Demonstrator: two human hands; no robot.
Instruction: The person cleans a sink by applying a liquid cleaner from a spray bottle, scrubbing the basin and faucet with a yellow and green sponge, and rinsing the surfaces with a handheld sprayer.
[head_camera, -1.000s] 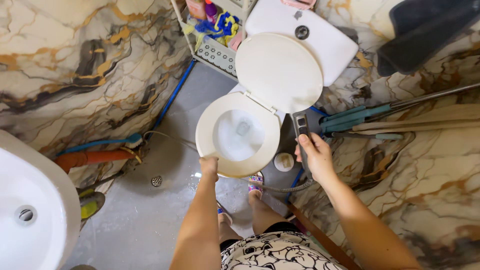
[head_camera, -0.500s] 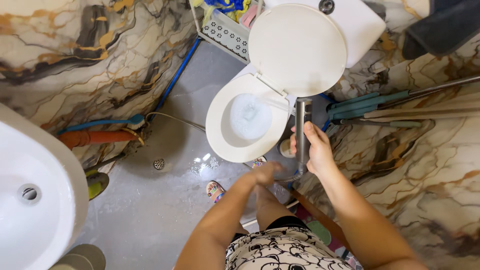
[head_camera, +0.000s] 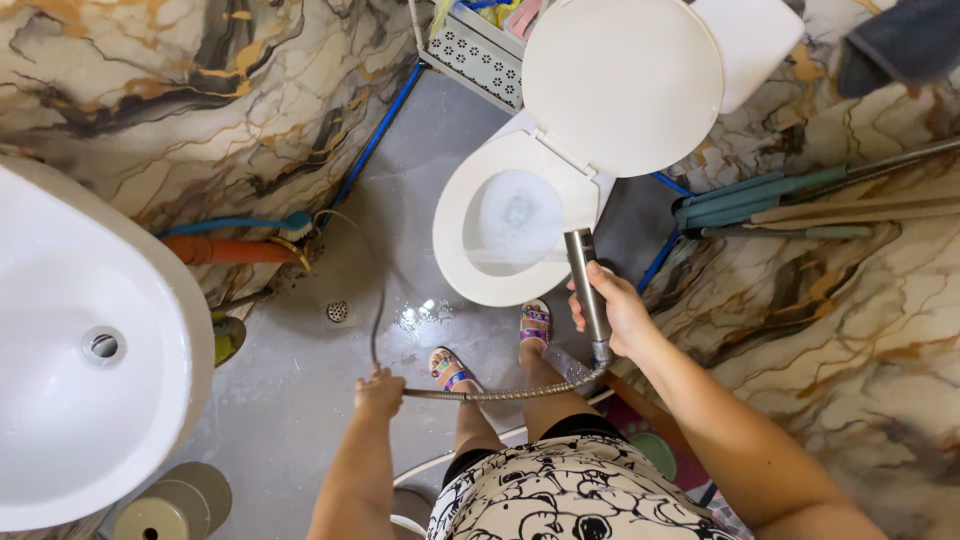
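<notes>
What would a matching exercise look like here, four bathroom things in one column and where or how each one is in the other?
Things:
1. sprayer
2. hose
3. lid
4. sink

States:
A. held in the left hand
B. raised upright
C. at the left edge of the view
D. in the grip of the right hand, aimed at the toilet bowl

Pairs: 1-D, 2-A, 3-B, 4-C
</notes>
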